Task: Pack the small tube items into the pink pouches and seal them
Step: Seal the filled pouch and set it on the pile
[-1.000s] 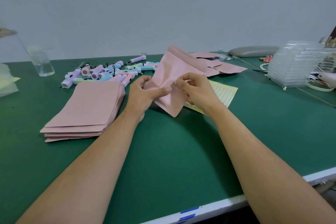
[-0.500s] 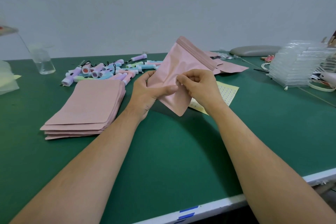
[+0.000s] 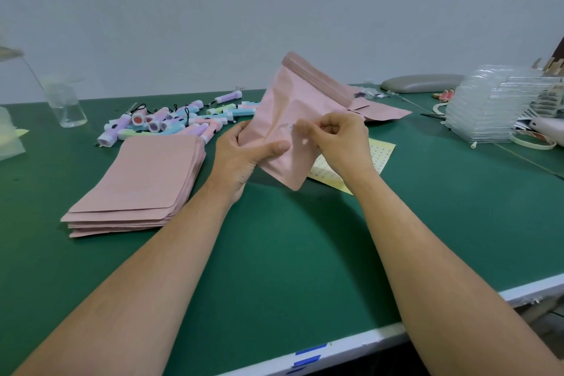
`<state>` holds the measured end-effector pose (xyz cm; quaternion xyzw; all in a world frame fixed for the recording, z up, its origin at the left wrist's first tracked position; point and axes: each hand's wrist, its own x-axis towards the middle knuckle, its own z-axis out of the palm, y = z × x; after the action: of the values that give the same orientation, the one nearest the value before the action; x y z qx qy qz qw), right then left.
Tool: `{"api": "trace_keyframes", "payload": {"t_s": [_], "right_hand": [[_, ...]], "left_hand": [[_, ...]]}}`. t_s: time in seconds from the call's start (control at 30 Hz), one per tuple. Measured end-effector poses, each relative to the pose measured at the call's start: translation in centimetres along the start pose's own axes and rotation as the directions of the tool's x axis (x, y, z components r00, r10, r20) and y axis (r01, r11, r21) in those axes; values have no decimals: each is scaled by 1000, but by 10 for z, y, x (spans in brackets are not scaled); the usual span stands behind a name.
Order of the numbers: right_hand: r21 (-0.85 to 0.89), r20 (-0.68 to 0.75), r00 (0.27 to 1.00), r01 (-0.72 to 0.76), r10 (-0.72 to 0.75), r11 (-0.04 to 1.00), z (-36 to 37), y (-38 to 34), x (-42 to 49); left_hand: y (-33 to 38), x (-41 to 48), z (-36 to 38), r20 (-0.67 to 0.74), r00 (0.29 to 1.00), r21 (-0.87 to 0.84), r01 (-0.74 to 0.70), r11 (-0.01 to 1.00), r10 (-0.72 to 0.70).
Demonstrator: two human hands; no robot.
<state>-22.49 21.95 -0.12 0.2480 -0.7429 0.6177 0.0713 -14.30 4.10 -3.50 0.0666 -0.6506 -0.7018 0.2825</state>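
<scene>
Now both hands hold one pink pouch above the middle of the table.
The left hand grips the pouch at its lower left edge, thumb on the front and fingers behind, closed firmly on it. The right hand has curled fingers and pinches the front of the pouch; the fingertips are blurred, so I cannot tell if something small is between them. The pouch is tilted, zip strip up, lower corner over a yellow sheet. The tubes lie in a heap near the far left edge of the table, with a stack of pouches just before them.
</scene>
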Motion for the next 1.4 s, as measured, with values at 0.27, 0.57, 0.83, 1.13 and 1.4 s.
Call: {"api": "trace_keyframes", "payload": {"t_s": [0.27, 0.57, 0.83, 1.13, 1.4], "right_hand": [[-558, 96, 994, 7, 56, 830, -6, 15, 2], [-847, 91, 992, 30, 90, 532, -19, 17, 4], [-6, 114, 974, -197, 197, 980, 5, -2, -3], [433, 424, 870, -438, 252, 788, 75, -5, -26], [297, -280, 923, -178, 264, 938, 51, 10, 10]], "left_hand": [[-2, 5, -8, -239, 970, -89, 25, 996, -46], [3, 3, -8, -324, 943, -223, 4, 975, -78], [1, 4, -8, -352, 934, -231, -22, 973, -62], [3, 1, -3, -319, 947, -143, -78, 987, 29], [2, -1, 7, -147, 989, 13, 27, 1000, -24]]}}
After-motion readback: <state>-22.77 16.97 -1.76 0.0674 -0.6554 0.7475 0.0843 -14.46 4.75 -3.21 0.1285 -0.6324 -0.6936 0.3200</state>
